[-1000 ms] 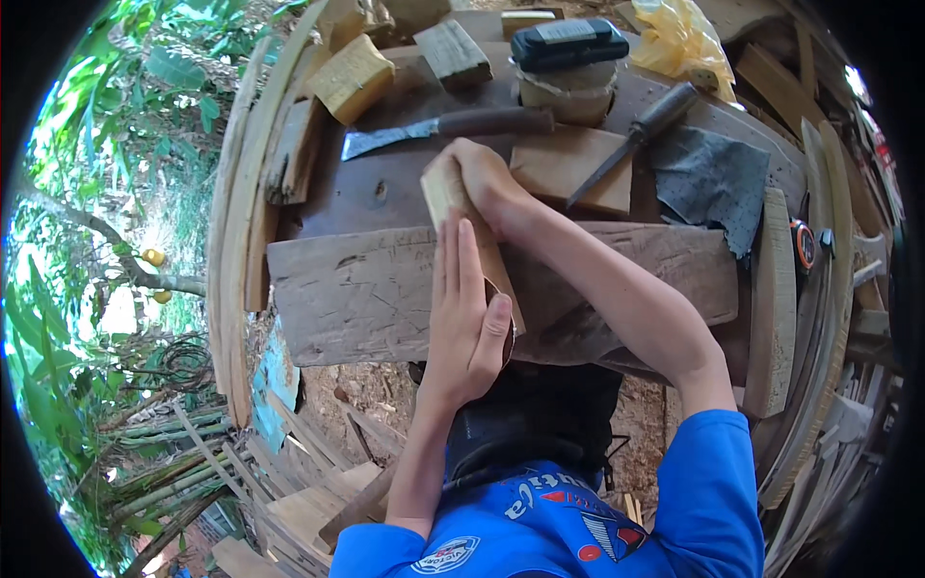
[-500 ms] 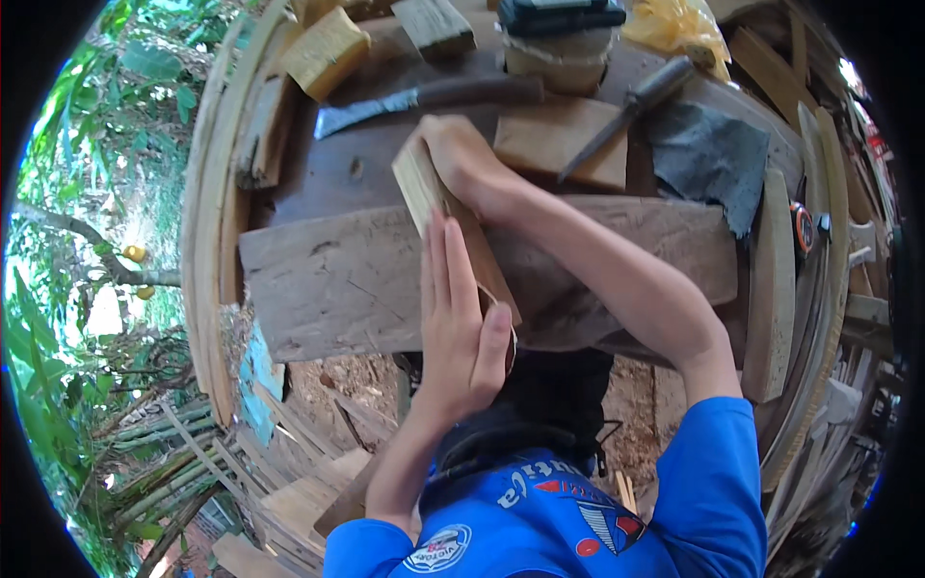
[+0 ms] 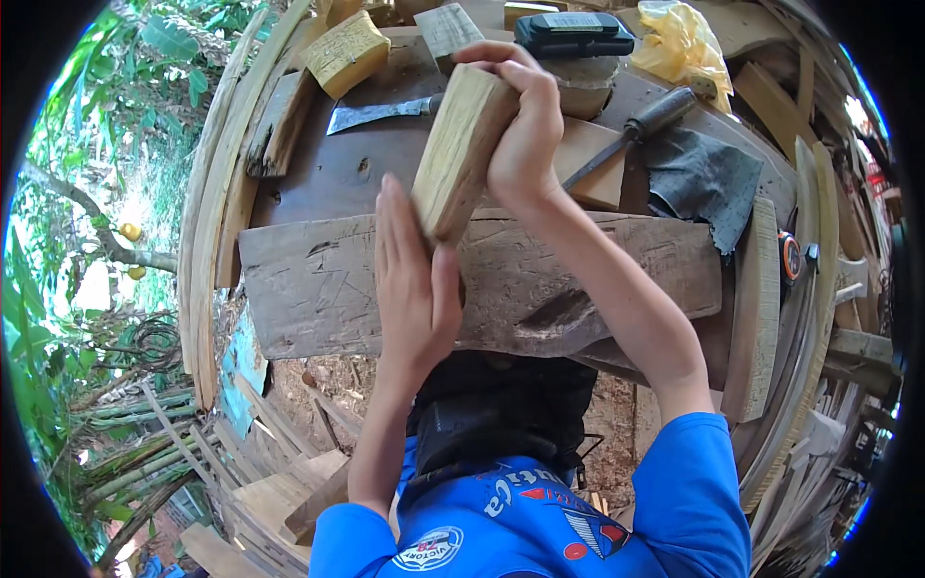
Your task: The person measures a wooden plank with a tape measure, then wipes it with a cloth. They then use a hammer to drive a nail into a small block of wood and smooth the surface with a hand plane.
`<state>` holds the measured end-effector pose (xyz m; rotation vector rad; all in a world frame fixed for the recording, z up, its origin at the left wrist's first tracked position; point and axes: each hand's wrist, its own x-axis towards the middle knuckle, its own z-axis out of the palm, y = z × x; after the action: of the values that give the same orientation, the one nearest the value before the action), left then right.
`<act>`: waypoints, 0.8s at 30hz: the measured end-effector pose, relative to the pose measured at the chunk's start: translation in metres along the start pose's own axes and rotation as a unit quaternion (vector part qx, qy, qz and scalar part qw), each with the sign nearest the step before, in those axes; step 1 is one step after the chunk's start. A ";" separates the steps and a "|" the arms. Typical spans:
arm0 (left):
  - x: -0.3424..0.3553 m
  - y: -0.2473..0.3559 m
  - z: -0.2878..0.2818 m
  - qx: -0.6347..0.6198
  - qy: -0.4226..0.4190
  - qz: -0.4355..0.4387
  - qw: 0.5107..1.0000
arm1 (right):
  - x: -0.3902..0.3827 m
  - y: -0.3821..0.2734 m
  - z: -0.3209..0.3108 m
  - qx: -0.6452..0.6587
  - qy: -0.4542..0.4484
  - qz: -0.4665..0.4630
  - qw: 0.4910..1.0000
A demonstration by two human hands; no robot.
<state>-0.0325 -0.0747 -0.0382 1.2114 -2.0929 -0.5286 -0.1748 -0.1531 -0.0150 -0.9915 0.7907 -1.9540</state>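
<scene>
A pale wooden block (image 3: 461, 149) stands tilted above the worn plank (image 3: 308, 284) that lies across in front of me. My right hand (image 3: 525, 120) is closed around its upper end, fingers curled over the top edge. Against the block's lower left side rests my left hand (image 3: 414, 284), its fingers straight and the thumb apart. Whether anything lies under the left palm is hidden. Beyond the block is a blade tool (image 3: 381, 116), its handle partly covered by the block. To the right of my right hand is a long pointed tool with a wooden handle (image 3: 660, 113), over another wooden block (image 3: 599, 178).
A grey ragged sheet (image 3: 696, 173) lies at the right, near an orange-and-black tape measure (image 3: 790, 257). Along the back are a yellowish block (image 3: 345, 53), a grey block (image 3: 448, 31), a black case (image 3: 575, 34) and a yellow plastic bag (image 3: 682, 48). Long boards (image 3: 214, 222) edge the left side.
The wooden block has been raised off the plank and tilted, its top now farther from me. My right hand moved away and right with it; my left hand shifted left.
</scene>
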 end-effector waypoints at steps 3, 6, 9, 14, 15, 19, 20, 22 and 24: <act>0.015 0.024 0.000 -0.155 0.055 0.043 0.985 | -0.017 -0.013 0.017 -0.034 -0.100 -0.078 0.991; 0.049 0.054 -0.009 -0.244 0.111 0.117 0.956 | -0.024 -0.022 0.018 -0.016 -0.163 -0.140 0.976; 0.060 0.048 -0.013 -0.146 0.162 0.210 0.953 | -0.040 -0.008 0.033 0.041 -0.030 -0.104 0.993; 0.021 0.003 0.003 -0.261 0.117 -0.020 0.958 | -0.024 0.006 0.010 -0.088 -0.130 -0.213 0.964; 0.007 0.000 -0.002 -0.338 0.077 -0.122 0.930 | -0.023 0.009 0.008 -0.091 -0.202 -0.268 0.938; -0.007 -0.046 -0.025 -0.536 0.046 -0.280 0.795 | -0.034 0.018 0.010 -0.120 -0.246 -0.303 0.913; -0.004 -0.043 -0.020 -0.531 0.064 -0.257 0.805 | -0.034 0.018 0.007 -0.142 -0.238 -0.291 0.916; 0.005 -0.040 -0.009 -0.399 0.072 -0.148 0.902 | -0.044 0.019 0.007 -0.075 -0.216 -0.182 0.956; 0.013 -0.038 -0.004 -0.233 0.055 -0.039 0.970 | -0.041 0.027 -0.002 -0.095 -0.181 -0.169 0.964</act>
<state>-0.0111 -0.1044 -0.0551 1.0195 -1.7030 -0.9095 -0.1505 -0.1310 -0.0524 -1.6349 0.6382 -1.9116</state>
